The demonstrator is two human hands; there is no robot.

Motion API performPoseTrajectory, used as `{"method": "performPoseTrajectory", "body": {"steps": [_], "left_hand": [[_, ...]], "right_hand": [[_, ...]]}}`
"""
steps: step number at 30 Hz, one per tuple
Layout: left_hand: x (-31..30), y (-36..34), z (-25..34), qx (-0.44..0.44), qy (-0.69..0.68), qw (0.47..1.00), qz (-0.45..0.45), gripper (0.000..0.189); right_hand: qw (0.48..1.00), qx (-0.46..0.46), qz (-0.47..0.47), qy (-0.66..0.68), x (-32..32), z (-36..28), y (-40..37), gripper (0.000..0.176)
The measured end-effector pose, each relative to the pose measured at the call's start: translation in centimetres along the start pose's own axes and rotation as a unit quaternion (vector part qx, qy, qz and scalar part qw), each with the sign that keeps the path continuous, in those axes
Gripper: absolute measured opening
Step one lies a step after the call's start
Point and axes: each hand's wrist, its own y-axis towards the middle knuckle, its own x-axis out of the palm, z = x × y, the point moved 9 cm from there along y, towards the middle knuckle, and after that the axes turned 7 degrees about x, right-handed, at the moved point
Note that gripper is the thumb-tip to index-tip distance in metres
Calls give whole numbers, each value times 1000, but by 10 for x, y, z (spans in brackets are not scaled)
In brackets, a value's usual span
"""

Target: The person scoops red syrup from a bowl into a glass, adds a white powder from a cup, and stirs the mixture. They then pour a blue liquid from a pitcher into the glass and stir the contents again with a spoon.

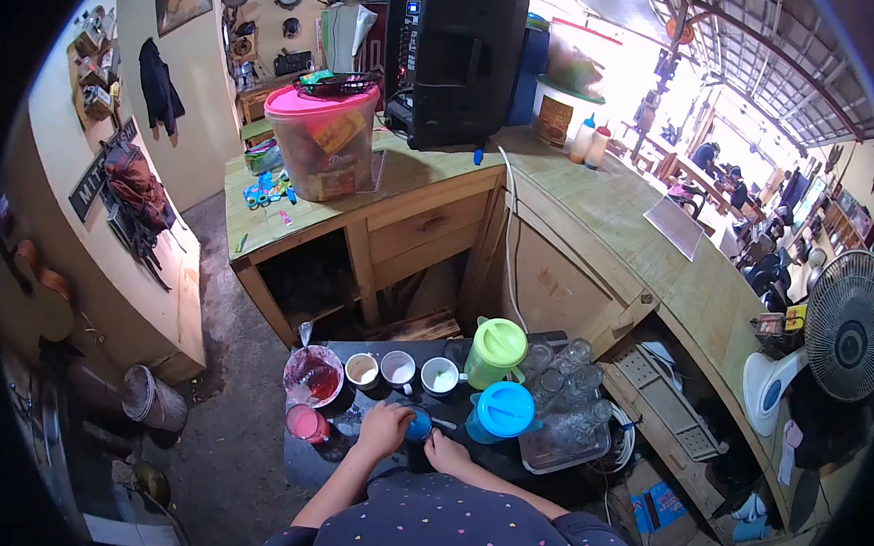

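Note:
A glass of blue liquid [418,424] stands on the dark table [310,471] in front of me. My left hand [385,429] is closed at its rim, fingertips pinched over the opening; whatever they hold is too small to make out. Closed against the glass's near right side is my right hand [446,453]. A spoon [445,423] lies just right of the glass. To the left are a glass of pink liquid [307,423] and a bowl with red contents [314,377]. Behind my hands stand a cup [361,370], a white mug [398,369] and another white mug [440,376].
A green pitcher [497,354] and a blue pitcher [501,412] stand to the right, beside a clear tray [565,456] of several glass vessels. A wooden counter [574,196] wraps around behind, bearing a pink-lidded tub [322,149] and a black speaker [454,67]. A fan [844,326] is far right.

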Motion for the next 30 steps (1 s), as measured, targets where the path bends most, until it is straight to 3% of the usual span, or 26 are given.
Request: {"method": "performPoseTrajectory", "body": {"steps": [4,7,10,13,17,20,23,26,30], "left_hand": [[9,-7,-5,-19,92,996,1,18],[24,-8,-4,-9,57,996,-70,17],[1,-1,-1,-8,-20,1000,21,17],[-13,-1,-2,-24,38,998,43,17],[23,-6,-14,-38,48,994,-95,18],[-2,3,-9,-30,-58,998,-9,19],[-21,5,-7,-38,-38,998,17,19],[9,-3,-7,2,139,987,-77,19],[15,-3,5,40,31,995,-91,19]], "right_hand": [[1000,-18,16,-9,3,2,3,34],[1000,-20,17,-8,4,3,4,33],[1000,12,-5,-9,-2,-1,-2,34],[999,-29,20,2,1,0,1,31],[1000,-19,10,-10,8,7,6,31],[1000,-19,15,-7,10,8,7,31],[1000,-16,8,-10,5,7,9,32],[1000,0,-19,-22,8,7,9,35],[1000,-7,0,-23,10,8,7,33]]}}
